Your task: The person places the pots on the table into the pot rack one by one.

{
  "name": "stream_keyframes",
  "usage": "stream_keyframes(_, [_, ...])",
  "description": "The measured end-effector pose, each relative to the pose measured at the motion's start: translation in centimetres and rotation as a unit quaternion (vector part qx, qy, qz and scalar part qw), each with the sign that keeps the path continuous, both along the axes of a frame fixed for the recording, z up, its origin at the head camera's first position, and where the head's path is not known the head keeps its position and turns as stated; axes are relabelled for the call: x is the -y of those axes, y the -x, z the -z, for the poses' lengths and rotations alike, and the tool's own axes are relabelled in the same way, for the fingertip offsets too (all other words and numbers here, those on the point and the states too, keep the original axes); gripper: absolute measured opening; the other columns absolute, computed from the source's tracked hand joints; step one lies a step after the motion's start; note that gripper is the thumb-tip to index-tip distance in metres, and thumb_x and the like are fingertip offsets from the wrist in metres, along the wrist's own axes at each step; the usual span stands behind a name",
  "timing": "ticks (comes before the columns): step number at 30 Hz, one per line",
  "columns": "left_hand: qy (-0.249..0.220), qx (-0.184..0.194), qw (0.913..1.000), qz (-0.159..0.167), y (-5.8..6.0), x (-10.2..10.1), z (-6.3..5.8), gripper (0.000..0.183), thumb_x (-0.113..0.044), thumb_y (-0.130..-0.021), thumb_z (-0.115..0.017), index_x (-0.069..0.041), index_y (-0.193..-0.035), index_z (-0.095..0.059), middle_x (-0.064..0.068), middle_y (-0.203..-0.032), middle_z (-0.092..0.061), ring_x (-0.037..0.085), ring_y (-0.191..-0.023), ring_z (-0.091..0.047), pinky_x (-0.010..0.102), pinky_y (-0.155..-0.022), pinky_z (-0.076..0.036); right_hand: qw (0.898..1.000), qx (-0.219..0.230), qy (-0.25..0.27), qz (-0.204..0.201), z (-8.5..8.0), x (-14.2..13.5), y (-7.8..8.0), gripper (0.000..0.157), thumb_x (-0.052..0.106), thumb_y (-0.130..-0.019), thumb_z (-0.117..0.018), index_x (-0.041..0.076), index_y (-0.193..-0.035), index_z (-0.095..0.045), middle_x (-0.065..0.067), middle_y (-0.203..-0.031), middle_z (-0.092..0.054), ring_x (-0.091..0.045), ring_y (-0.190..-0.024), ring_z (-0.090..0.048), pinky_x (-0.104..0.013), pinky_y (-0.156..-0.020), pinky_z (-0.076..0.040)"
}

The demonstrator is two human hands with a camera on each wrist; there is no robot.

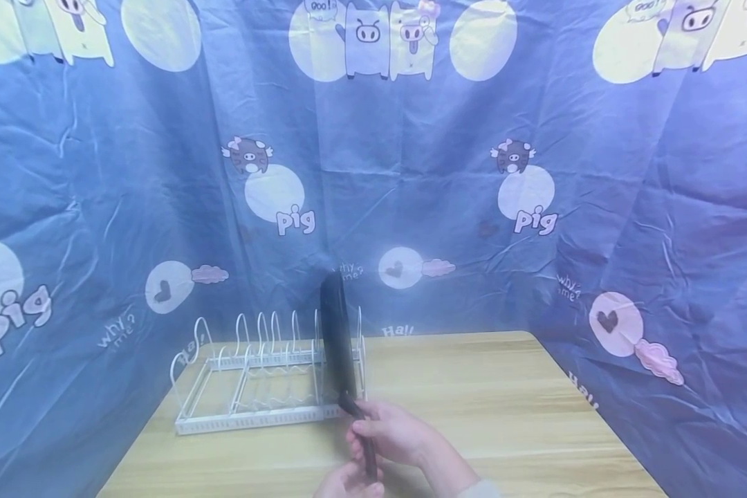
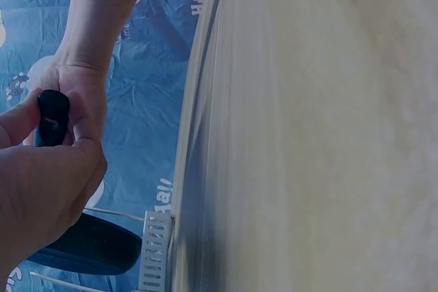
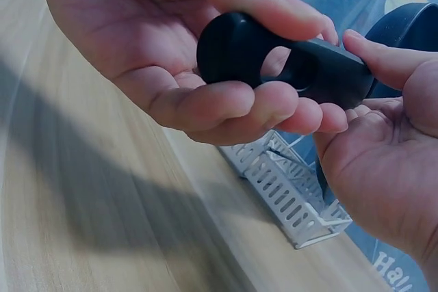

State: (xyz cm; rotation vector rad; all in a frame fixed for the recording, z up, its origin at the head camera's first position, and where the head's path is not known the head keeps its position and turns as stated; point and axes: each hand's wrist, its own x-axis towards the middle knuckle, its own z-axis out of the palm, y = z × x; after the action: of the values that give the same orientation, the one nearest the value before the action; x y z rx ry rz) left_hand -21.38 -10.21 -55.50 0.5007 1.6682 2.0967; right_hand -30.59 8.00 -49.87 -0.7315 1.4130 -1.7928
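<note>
A black frying pan [image 1: 336, 332] is held on edge, upright, at the right end of the white wire rack [image 1: 268, 419]. My right hand [image 1: 401, 432] grips its handle [image 1: 369, 453] close to the pan body. Lower on the same handle, my left hand [image 1: 348, 482] holds the end, thumb on one side and fingers on the other. The right wrist view shows the left hand [image 3: 233, 94] around the handle end with its hanging hole, and the right hand [image 3: 390, 128] beside it. Whether the pan's rim touches the rack cannot be told.
The rack's upright wire loops [image 1: 274, 332] stand in rows, with slotted rails front and back. Under it lies a light wood tabletop [image 1: 473, 387]. Blue cloth [image 1: 411, 138] printed with pigs encloses the back and both sides.
</note>
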Motion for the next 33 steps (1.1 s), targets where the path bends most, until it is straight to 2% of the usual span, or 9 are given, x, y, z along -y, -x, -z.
stream_keyframes(4, [-0.014,0.019,0.9997,0.006,0.1,0.1,-0.1,0.083,-0.021,-0.103,-0.068,0.024,-0.157,-0.024,0.051,-0.155,-0.036,0.034,-0.134,-0.059,0.024,-0.107,-0.055,1.000,0.012,-0.008,0.010,0.3,0.1,0.1,0.065,0.012,-0.112,-0.051,-0.005,-0.168,-0.021,0.007,-0.098,-0.074,-0.006,-0.086,-0.070,-0.023,-0.088,-0.061])
stream_keyframes(7, [-0.025,0.032,0.9991,0.012,0.2,0.2,-0.2,0.082,-0.019,-0.102,-0.068,0.023,-0.157,-0.024,0.044,-0.151,-0.045,0.018,-0.120,-0.061,0.019,-0.097,-0.056,1.000,0.018,-0.015,0.018,0.6,0.0,0.2,0.065,0.015,-0.112,-0.052,-0.005,-0.166,-0.025,0.007,-0.098,-0.075,-0.007,-0.086,-0.070,-0.025,-0.088,-0.061])
stream_keyframes(11, [-0.032,0.030,0.9989,0.013,0.2,0.3,-0.6,0.081,-0.016,-0.101,-0.068,0.024,-0.157,-0.025,0.026,-0.147,-0.058,0.013,-0.108,-0.063,0.019,-0.088,-0.059,0.999,0.017,-0.020,0.024,0.9,0.1,0.4,0.064,0.019,-0.111,-0.054,-0.005,-0.165,-0.029,0.007,-0.098,-0.074,-0.008,-0.086,-0.069,-0.027,-0.089,-0.060])
stream_keyframes(18, [0.009,-0.016,0.9998,0.001,0.3,0.1,-1.1,0.079,-0.018,-0.101,-0.070,0.028,-0.151,-0.030,0.008,-0.113,-0.073,0.008,-0.095,-0.071,0.020,-0.086,-0.061,0.998,0.014,-0.037,0.038,0.8,0.6,0.4,0.060,0.019,-0.112,-0.052,-0.006,-0.163,-0.033,0.004,-0.096,-0.075,-0.008,-0.083,-0.069,-0.027,-0.083,-0.062])
stream_keyframes(22, [0.031,-0.034,0.9988,-0.014,0.2,0.1,-1.0,0.079,-0.018,-0.099,-0.072,0.028,-0.150,-0.033,0.031,-0.124,-0.070,0.018,-0.106,-0.073,0.020,-0.090,-0.061,0.996,0.008,-0.058,0.059,0.3,0.9,0.2,0.056,0.022,-0.112,-0.052,-0.009,-0.157,-0.038,0.001,-0.096,-0.075,-0.010,-0.083,-0.071,-0.028,-0.083,-0.063])
stream_keyframes(25, [0.061,-0.042,0.9969,-0.027,0.1,0.1,-1.1,0.074,-0.017,-0.099,-0.072,0.026,-0.149,-0.038,0.042,-0.136,-0.062,0.029,-0.113,-0.073,0.026,-0.094,-0.063,0.989,-0.046,-0.100,0.102,-0.5,1.0,0.2,0.050,0.022,-0.110,-0.057,-0.010,-0.148,-0.049,-0.005,-0.101,-0.077,-0.015,-0.089,-0.074,-0.037,-0.092,-0.065])
stream_keyframes(29, [0.126,-0.051,0.9893,-0.053,0.3,0.0,-1.3,0.062,-0.012,-0.097,-0.071,0.022,-0.144,-0.049,0.041,-0.133,-0.065,0.043,-0.115,-0.073,0.046,-0.097,-0.065,0.961,-0.130,-0.177,0.165,-1.5,1.2,-0.1,0.046,0.018,-0.105,-0.066,-0.011,-0.140,-0.060,-0.018,-0.109,-0.079,-0.026,-0.096,-0.077,-0.049,-0.098,-0.065])
stream_keyframes(31, [0.160,-0.056,0.9832,-0.066,0.4,-0.1,-1.3,0.056,-0.007,-0.095,-0.071,0.021,-0.140,-0.054,0.040,-0.128,-0.069,0.049,-0.113,-0.073,0.054,-0.095,-0.064,0.951,-0.145,-0.204,0.180,-1.7,1.3,-0.2,0.047,0.015,-0.103,-0.069,-0.012,-0.141,-0.061,-0.022,-0.109,-0.079,-0.028,-0.095,-0.078,-0.049,-0.093,-0.067])
stream_keyframes(33, [0.187,-0.056,0.9777,-0.078,0.5,-0.1,-1.2,0.048,-0.004,-0.093,-0.071,0.019,-0.134,-0.059,0.036,-0.121,-0.073,0.048,-0.109,-0.074,0.056,-0.092,-0.064,0.944,-0.154,-0.224,0.188,-1.7,1.5,-0.3,0.042,0.012,-0.101,-0.070,-0.012,-0.135,-0.065,-0.022,-0.106,-0.080,-0.027,-0.090,-0.078,-0.046,-0.088,-0.067])
